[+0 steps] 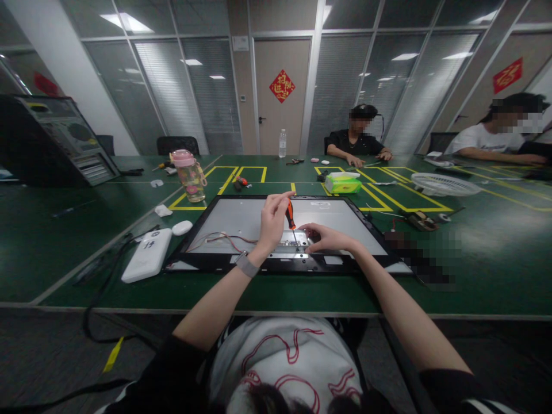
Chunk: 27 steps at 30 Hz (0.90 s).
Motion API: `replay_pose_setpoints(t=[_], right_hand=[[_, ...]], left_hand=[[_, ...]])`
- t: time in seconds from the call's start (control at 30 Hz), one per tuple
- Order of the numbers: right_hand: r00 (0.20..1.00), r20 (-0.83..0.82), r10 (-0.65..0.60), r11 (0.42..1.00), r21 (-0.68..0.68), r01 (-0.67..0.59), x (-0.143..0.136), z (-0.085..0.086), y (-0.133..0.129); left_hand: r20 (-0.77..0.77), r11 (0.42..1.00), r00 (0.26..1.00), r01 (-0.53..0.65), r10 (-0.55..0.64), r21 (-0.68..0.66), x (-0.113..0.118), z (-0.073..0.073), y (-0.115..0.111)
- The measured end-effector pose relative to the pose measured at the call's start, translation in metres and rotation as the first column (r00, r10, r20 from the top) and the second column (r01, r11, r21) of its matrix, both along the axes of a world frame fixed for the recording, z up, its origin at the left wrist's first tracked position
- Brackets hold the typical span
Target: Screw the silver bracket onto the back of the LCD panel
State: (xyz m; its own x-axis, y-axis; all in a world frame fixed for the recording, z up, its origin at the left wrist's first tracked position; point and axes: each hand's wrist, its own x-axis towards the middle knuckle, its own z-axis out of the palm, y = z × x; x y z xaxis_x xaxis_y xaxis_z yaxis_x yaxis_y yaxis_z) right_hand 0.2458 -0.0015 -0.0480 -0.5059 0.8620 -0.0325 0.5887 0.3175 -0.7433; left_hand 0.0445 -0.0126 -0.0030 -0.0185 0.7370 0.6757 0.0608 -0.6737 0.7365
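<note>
A flat display panel (224, 221) with a black frame and a grey back lies on the green table in front of me. My left hand (274, 221) holds an orange and black screwdriver (290, 215) nearly upright, its shaft pointing down at a metal bracket (291, 253) near the panel's front edge. At the bracket's right side, the curved fingers of my right hand (321, 237) touch or hover at the metal; what they hold, if anything, is hidden. Thin wires (219, 236) run across the panel left of the bracket.
Left of the panel are a white power bank (147, 256), a white oval object (181, 228) and a pink-lidded bottle (190, 178). Behind it stand a green tissue pack (342, 183) and a clear bottle (282, 144). A white round grille (444, 184) lies right. Two people sit across the table.
</note>
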Motion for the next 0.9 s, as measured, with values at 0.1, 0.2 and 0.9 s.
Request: replay_pose_setpoints(t=[0.1, 0.2, 0.9], right_hand=[[1.0, 0.005, -0.006, 1.0, -0.005, 0.006, -0.0007, -0.0005, 0.0002], [1.0, -0.003, -0.011, 1.0, 0.001, 0.011, -0.0008, -0.0018, 0.0004], [1.0, -0.008, 0.019, 0.999, 0.038, -0.019, 0.0014, -0.0027, 0.0018]], left_hand=[[0.019, 0.997, 0.997, 0.069, -0.068, -0.03, 0.001, -0.0004, 0.0004], [0.044, 0.992, 0.993, 0.114, -0.113, -0.043, 0.0028, 0.0002, -0.0014], [0.017, 0.996, 0.996, 0.083, -0.083, -0.022, -0.0002, 0.0022, -0.0018]])
